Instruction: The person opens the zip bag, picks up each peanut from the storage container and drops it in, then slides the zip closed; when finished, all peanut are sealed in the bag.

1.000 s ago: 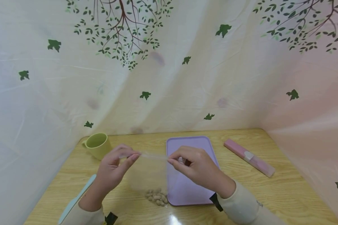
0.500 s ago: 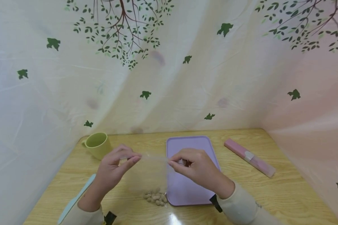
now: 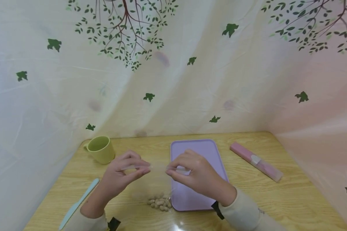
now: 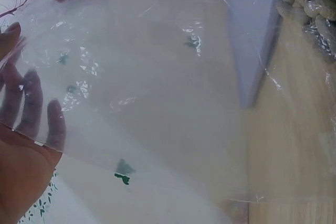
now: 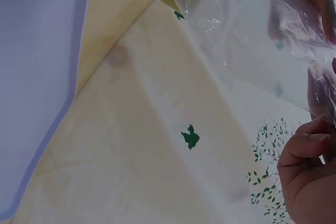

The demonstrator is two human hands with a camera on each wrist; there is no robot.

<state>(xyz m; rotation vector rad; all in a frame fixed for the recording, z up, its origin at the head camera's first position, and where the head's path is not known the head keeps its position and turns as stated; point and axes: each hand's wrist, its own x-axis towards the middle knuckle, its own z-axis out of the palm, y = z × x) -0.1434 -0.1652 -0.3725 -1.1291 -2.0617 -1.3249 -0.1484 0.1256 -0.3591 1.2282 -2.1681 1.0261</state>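
Between both hands hangs a clear plastic bag (image 4: 157,103), its upper edge pinched by thumb and fingers on each side. My left hand (image 3: 120,175) holds the left part, and my right hand (image 3: 198,175) the right part, partly over the purple tray. In the left wrist view the film stretches in front of the left fingers (image 4: 32,98). At the bag's lower end lies a heap of peanuts in their shells (image 3: 159,202), with shiny film over some of them in the left wrist view. Whether all of them are inside the bag I cannot tell.
Right of the peanuts lies the purple tray (image 3: 195,200). A yellow-green mug (image 3: 101,150) stands at the back left, and a light blue, knife-like utensil (image 3: 78,203) lies beside the left forearm. A long pink case (image 3: 255,162) rests at the right on the wooden table (image 3: 289,205).
Both hands have come closer together and a little lower, narrowing the gap along the bag's upper edge. Both still pinch the bag.
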